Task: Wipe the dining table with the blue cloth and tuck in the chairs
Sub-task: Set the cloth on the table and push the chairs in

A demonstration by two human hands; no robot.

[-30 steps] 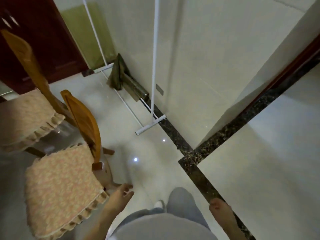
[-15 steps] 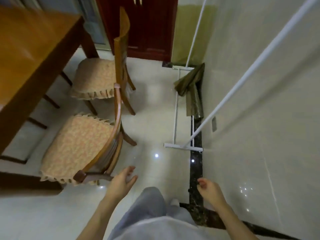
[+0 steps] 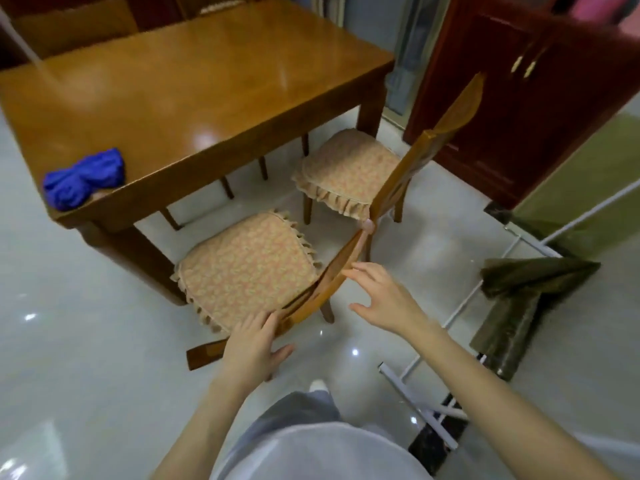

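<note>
**A:** Where's the cloth?

**B:** The cloth [image 3: 85,178] lies bunched on the desk's [image 3: 207,81] near left corner, close to the edge (whether the wiping is finished, I can't judge). A jolt to that corner might drop it.

**A:** What would jolt it?

**B:** The near chair [image 3: 242,271]. It stands out from the desk, askew to the edge, with the desk's corner leg [image 3: 138,261] just beside the seat's left front. Pushed straight in, it would likely strike that leg.

**A:** And the hands?

**B:** The left hand [image 3: 252,344] rests open on the rail [image 3: 332,278] of the chair's back, with the fingers laid over it and the thumb spread. The right hand [image 3: 381,299] is open too, its fingertips at the rail further along. Neither clasps anything, so an uneven shove could twist the chair on the glossy floor [image 3: 69,375].

**A:** Further right?

**B:** The far chair [image 3: 349,168] stands just beside it, their backs nearly meeting, so a swing could clip it. The rack's [image 3: 415,400] foot also lies near the person's feet, and a step back might catch it.
</note>
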